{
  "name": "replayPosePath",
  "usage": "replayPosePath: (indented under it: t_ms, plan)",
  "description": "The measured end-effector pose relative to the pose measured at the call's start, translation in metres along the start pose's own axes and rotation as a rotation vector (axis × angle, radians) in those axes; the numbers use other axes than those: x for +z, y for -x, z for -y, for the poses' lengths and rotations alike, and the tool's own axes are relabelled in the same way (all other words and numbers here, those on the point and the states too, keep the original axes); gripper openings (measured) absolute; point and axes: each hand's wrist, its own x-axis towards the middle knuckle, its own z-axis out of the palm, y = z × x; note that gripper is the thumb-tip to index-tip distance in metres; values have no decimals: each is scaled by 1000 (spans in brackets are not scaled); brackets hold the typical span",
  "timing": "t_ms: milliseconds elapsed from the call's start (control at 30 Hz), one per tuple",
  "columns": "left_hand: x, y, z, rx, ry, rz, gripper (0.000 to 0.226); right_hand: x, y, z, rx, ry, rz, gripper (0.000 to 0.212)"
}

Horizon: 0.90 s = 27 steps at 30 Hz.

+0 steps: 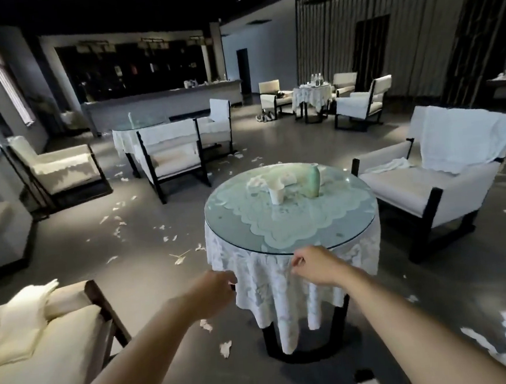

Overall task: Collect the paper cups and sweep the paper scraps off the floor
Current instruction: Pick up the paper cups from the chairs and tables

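Nearest to me, my two bare forearms reach forward to the round table (352, 238). My left hand (215, 288) is just beside the hanging lace tablecloth (272, 293), at the left of the table's near edge. Its fingers are curled downward, but I cannot tell if they pinch the cloth or only hang beside it. My right hand (313, 262) is at the near edge of the glass top. Its fingers (296, 261) are loosely curled, a little apart, and I see nothing between them.

On the floor (150, 293) near the table's foot lie two white paper scraps (225, 348), below my left hand. At my left stands a cream armchair (46, 353) with a white cloth (22, 319) thrown over its arm.

On the table, a little behind the centre, stands one white paper cup (276, 194), upright, with a bent rim. Just right of it is a pale green vase (314, 181), and behind the cup, toward the far edge, lies crumpled white paper (255, 182).

Right of the table is a white armchair (421, 190). Left of the table many more small scraps (118, 223) are spread over the floor, up to a second table (120, 138) with chairs around it.

Farther back, at the right, a third table (311, 96) carries some bottles, and at the back wall a long counter (163, 100) runs.
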Motion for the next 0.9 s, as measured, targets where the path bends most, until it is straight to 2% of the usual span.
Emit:
replayPosePath:
  t_ms: [133,233,333,467,633,767,900]
  plan:
    - [-22,-85,51,42,1,-31,34,-23,-101,15,21,-22,-20,29]
    - [-33,-162,83,-11,34,10,33,-25,-172,18,16,-23,9,28]
    - [-41,-253,107,51,75,-6,37,-26,-246,10,25,-48,-12,31]
    - [-68,-367,120,177,174,-69,56,-41,-340,1,100,-82,-69,37]
    - [-102,-480,121,294,125,-84,57,-70,-431,-15,205,-117,-153,38]
    - [-110,-544,115,336,102,-42,57,-88,-485,-39,262,-71,-110,41]
    - [-104,-591,111,304,99,-20,61,-94,-534,-65,269,-56,-32,43]
